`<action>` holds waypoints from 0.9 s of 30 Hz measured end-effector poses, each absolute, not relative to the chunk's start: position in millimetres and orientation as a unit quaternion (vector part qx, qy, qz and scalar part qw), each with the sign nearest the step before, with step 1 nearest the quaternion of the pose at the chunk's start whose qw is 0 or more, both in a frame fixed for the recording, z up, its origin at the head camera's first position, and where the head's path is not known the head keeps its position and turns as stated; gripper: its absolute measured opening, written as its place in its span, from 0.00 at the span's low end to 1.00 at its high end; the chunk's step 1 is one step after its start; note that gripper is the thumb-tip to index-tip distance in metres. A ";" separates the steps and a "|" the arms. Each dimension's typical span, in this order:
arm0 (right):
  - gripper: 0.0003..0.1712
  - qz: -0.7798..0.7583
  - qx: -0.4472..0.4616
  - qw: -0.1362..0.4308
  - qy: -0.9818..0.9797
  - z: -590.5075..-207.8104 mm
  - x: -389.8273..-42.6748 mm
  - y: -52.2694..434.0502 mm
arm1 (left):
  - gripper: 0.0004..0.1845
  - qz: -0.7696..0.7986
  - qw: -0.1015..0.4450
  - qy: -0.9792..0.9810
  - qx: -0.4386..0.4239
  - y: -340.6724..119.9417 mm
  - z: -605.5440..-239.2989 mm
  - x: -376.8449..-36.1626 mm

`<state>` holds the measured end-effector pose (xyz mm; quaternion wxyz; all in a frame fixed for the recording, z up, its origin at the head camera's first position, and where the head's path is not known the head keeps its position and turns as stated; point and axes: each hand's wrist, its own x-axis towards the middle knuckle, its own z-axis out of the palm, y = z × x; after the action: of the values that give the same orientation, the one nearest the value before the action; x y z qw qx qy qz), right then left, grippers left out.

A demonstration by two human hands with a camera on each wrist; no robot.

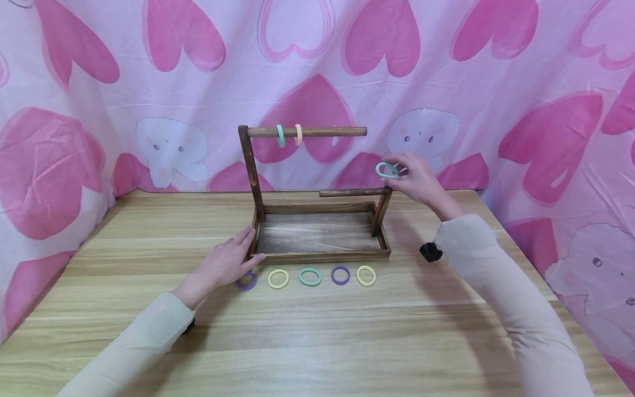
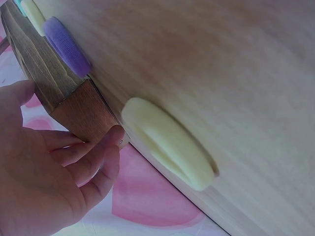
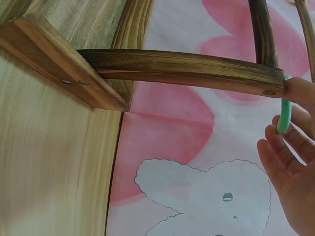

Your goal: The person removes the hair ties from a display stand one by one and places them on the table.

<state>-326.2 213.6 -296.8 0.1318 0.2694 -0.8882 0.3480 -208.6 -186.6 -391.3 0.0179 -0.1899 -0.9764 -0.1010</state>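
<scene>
A wooden rack has a tray base [image 1: 322,257], a tall left post with an upper bar [image 1: 337,132] and a short right post [image 1: 381,212] with a lower bar [image 1: 347,193]. My right hand [image 1: 418,179] pinches a mint-green ring [image 1: 378,172] between thumb and fingers, just above the short post's top. In the right wrist view this ring [image 3: 284,118] appears edge-on by the post's end. My left hand [image 1: 225,262] rests at the tray's left front corner, thumb over the front rim, fingers along the side. A green ring [image 1: 280,136] and a pink ring [image 1: 299,135] hang on the upper bar.
Before the tray lie a purple ring [image 1: 246,282], partly behind my left hand, a yellow ring [image 1: 278,279], a green ring [image 1: 310,277], another purple ring [image 1: 340,275] and another yellow ring [image 1: 366,275]. In the left wrist view, a yellow ring [image 2: 170,142] lies near my fingers. Patterned cloth surrounds the table.
</scene>
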 end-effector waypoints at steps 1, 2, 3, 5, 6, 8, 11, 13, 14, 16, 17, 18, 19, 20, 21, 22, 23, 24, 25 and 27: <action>0.24 0.346 0.270 0.135 -0.888 -296.8 -325.3 214.3 | 0.39 -0.101 0.018 -0.976 -0.190 -186.8 -391.5 -208.7; 0.24 0.345 0.271 0.140 -0.888 -296.7 -324.5 214.9 | 0.39 -0.101 0.018 -0.977 -0.189 -186.8 -391.5 -208.6; 0.24 0.344 0.271 0.144 -0.887 -296.7 -323.5 215.7 | 0.39 -0.101 0.019 -0.976 -0.190 -186.8 -391.7 -208.8; 0.24 0.342 0.273 0.149 -0.887 -296.5 -321.1 217.3 | 0.39 -0.100 0.020 -0.976 -0.191 -186.8 -392.0 -208.9; 0.24 0.341 0.272 0.150 -0.887 -296.4 -320.1 218.2 | 0.39 -0.101 0.020 -0.976 -0.190 -186.7 -392.0 -209.1; 0.24 0.340 0.266 0.151 -0.889 -296.3 -317.2 220.3 | 0.39 -0.101 0.018 -0.977 -0.189 -186.6 -392.0 -209.2; 0.25 0.346 0.252 0.150 -0.891 -296.8 -312.8 223.7 | 0.39 -0.100 0.017 -0.977 -0.190 -186.4 -391.7 -208.8; 0.25 0.350 0.241 0.154 -0.892 -298.1 -310.2 226.7 | 0.39 -0.100 0.016 -0.977 -0.188 -186.3 -391.9 -208.9; 0.26 0.352 0.239 0.157 -0.891 -298.9 -309.0 228.2 | 0.39 -0.099 0.017 -0.977 -0.188 -186.1 -392.0 -208.9; 0.27 0.356 0.238 0.165 -0.889 -300.6 -306.8 231.1 | 0.39 -0.099 0.016 -0.977 -0.189 -186.1 -391.9 -208.8; 0.27 0.356 0.235 0.170 -0.888 -301.5 -305.7 232.5 | 0.39 -0.099 0.016 -0.977 -0.189 -186.1 -391.9 -208.7; 0.27 0.355 0.233 0.173 -0.888 -302.5 -304.5 234.0 | 0.39 -0.100 0.015 -0.977 -0.188 -186.1 -392.0 -208.9; 0.28 0.354 0.232 0.177 -0.889 -303.6 -303.5 235.6 | 0.39 -0.100 0.015 -0.977 -0.188 -186.3 -392.0 -208.9; 0.28 0.355 0.230 0.180 -0.888 -304.4 -302.1 237.0 | 0.39 -0.101 0.016 -0.977 -0.188 -186.3 -391.9 -208.9; 0.28 0.356 0.229 0.183 -0.887 -305.4 -301.2 238.6 | 0.39 -0.101 0.016 -0.977 -0.188 -186.3 -391.9 -208.9; 0.27 0.355 0.228 0.184 -0.888 -306.4 -300.3 240.1 | 0.39 -0.101 0.018 -0.977 -0.188 -186.4 -392.2 -209.1; 0.27 0.354 0.227 0.186 -0.888 -307.2 -299.2 241.5 | 0.39 -0.101 0.019 -0.977 -0.188 -186.3 -392.2 -209.1; 0.26 0.356 0.229 0.186 -0.887 -308.1 -298.3 242.8 | 0.39 -0.101 0.019 -0.977 -0.187 -186.2 -392.0 -209.3; 0.26 0.358 0.229 0.186 -0.886 -309.1 -297.4 244.0 | 0.39 -0.101 0.018 -0.977 -0.188 -186.2 -391.9 -209.2; 0.26 0.358 0.228 0.183 -0.887 -311.2 -295.2 246.3 | 0.39 -0.101 0.018 -0.977 -0.188 -186.2 -392.0 -209.3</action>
<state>-295.2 246.3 -311.2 0.1825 0.2283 -0.8866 0.3584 -209.3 -186.2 -392.0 0.0184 -0.1882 -0.9768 -0.1006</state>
